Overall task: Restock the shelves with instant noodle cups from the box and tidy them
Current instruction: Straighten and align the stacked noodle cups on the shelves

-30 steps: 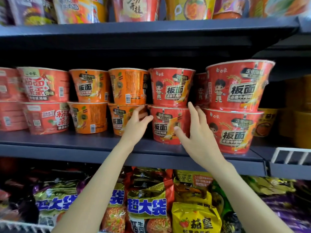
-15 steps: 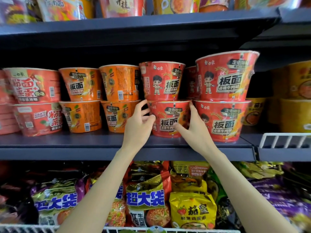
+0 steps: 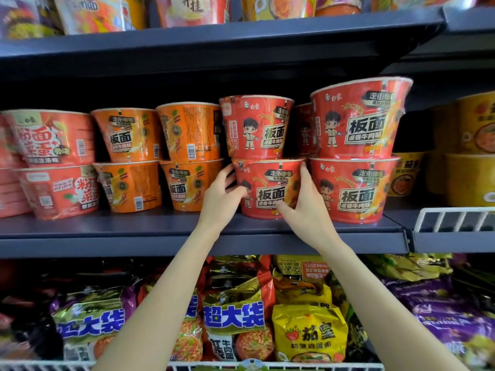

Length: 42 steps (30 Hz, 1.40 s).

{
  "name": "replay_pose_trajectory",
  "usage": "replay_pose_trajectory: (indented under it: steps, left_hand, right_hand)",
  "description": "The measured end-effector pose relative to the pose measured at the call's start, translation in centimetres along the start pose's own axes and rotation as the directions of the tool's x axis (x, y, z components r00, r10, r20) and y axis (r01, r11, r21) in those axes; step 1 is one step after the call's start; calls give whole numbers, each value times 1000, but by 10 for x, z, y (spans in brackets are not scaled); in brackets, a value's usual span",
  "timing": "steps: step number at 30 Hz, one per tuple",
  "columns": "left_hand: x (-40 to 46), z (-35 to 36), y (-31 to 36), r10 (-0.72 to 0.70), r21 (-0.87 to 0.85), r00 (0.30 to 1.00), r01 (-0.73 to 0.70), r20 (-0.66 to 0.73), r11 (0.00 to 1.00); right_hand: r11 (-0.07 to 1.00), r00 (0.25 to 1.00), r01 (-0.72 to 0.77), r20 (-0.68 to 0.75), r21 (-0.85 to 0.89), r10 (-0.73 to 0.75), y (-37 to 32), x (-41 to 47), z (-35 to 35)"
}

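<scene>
Glossy shrink-wrapped red noodle cups (image 3: 267, 188) on matt dark metal shelf (image 3: 107, 226); below shelf, shiny crinkled plastic noodle packets (image 3: 235, 311); white wire rail (image 3: 455, 218) beside shelf.

Both bare forearms reach up and forward, converging toward the middle. The left hand (image 3: 223, 200) curls its fingers around the left side of a red noodle cup (image 3: 270, 188), thumb in front. The right hand (image 3: 305, 207) cups the right side, fingers upright along the wall, thumb across the front.

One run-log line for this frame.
left hand: grips lower red cup | right hand: grips same cup | upper red cup: stacked on it
</scene>
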State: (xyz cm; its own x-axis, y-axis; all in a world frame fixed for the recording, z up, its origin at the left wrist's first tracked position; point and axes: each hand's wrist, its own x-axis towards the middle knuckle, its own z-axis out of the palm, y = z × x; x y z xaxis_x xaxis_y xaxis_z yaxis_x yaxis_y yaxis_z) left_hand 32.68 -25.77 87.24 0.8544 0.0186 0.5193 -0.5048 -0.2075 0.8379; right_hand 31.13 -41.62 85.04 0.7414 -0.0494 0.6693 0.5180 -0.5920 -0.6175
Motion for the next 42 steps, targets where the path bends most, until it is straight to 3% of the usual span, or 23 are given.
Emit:
replay_pose_trajectory:
  steps: [3,8,10,14,17,22,25,31,38,42]
  left_hand:
    - [-6,-4,-1,72,53,994,-68,-77,996]
    - [-14,-6,-2,124,123,990,-115,-67,986]
    - [-12,-12,1,172,197,975,-143,-138,970]
    - [8,-27,20,270,199,931,-224,-247,954]
    - [25,-27,38,265,180,946,-232,-187,956]
    - [41,-12,47,187,244,978,-160,-91,956]
    - [47,-10,45,153,198,985,-134,-83,971]
    - [42,-7,43,137,64,990,-135,-29,989]
    - [45,-5,39,136,15,989,-137,50,990]
    - [43,-6,34,160,-22,987,-160,3,987]
  right_hand:
    - [1000,1000,-3,19,6,3,0,0,-3]
    - [998,999,-24,34,63,22,-4,-2,-7]
    - [999,1000,-11,17,41,10,-8,-7,-9]
    - [966,951,196,-206,-169,-229,-39,-18,-21]
    - [946,935,264,-192,-187,-299,-63,9,-23]
    - [980,995,34,-84,-198,-51,-66,75,-11]
    - [997,999,-15,-41,-82,12,-65,78,-12]
    - [972,971,168,-146,-162,-192,-61,38,-17]
    - [991,992,126,-24,-49,-128,-52,26,-25]
    - [989,991,133,4,-69,-134,-50,21,-24]
